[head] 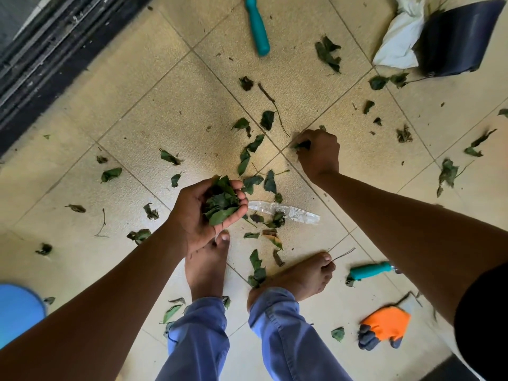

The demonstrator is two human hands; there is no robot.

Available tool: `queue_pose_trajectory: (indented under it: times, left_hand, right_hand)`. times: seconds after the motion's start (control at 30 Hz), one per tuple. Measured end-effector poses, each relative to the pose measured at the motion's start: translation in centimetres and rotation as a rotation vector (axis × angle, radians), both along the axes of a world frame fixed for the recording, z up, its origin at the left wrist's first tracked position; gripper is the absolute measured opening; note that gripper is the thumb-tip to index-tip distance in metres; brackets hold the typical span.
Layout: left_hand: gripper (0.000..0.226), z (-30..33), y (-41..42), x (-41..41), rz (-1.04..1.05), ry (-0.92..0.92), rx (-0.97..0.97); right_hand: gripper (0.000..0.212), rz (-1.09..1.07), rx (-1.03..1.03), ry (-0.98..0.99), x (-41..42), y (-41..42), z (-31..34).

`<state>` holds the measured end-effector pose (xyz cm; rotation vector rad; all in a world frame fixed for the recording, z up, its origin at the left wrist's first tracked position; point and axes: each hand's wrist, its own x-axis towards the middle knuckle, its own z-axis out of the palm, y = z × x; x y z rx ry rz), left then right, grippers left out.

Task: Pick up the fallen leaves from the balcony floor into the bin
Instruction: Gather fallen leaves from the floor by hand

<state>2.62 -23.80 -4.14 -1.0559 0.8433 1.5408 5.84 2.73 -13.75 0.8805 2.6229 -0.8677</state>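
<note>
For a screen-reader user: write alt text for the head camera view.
Seen from above, a barefoot person's left hand cups a bunch of green leaves while the right hand pinches another leaf off the tiled floor. Loose leaves, two teal-handled tools, an orange glove and a dark dustpan lie around.

Floor tiles [170, 111]: bare stretch by the door track [41, 64], open for reach. Centre: scattered leaves [247, 158], twig [270, 105], plastic scrap [286, 211]. Far side: teal-handled tool [257, 28], dark bin [456, 39] with white bag [398, 42]. Near right: second teal handle [371, 270], orange glove [384, 327]. Bare feet [209, 265] occupy the near centre.
</note>
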Motion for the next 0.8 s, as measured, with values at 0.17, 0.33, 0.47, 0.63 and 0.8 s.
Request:
queue_pose_trajectory:
  times: [0.17, 0.33, 0.47, 0.63, 0.8]
  left_hand:
    - [0.047, 0.3, 0.2, -0.3, 0.036, 0.026, 0.001]
    - [0.044, 1.2, 1.4, -0.6, 0.147, 0.051, 0.041]
    - [0.047, 2.6, 2.3, -0.7, 0.208, 0.044, 0.181]
    - [0.039, 3.6, 2.4, 0.0, 0.311, 0.023, 0.236]
    - [0.045, 3.0, 1.5, 1.1, 0.364, -0.020, 0.194]
  right_hand:
    - [0.020, -0.134, -0.281, 0.258, -0.9, -3.7, 7.1]
    - [0.021, -0.040, -0.383, 0.400, 0.1, -9.6, 17.6]
    - [0.033, 0.220, -0.234, 0.283, 1.2, -13.7, 19.3]
    - [0.038, 0.382, -0.014, 0.090, 1.8, -16.6, 18.5]
    - [0.043, 0.365, 0.070, 0.067, 2.0, -17.5, 18.5]
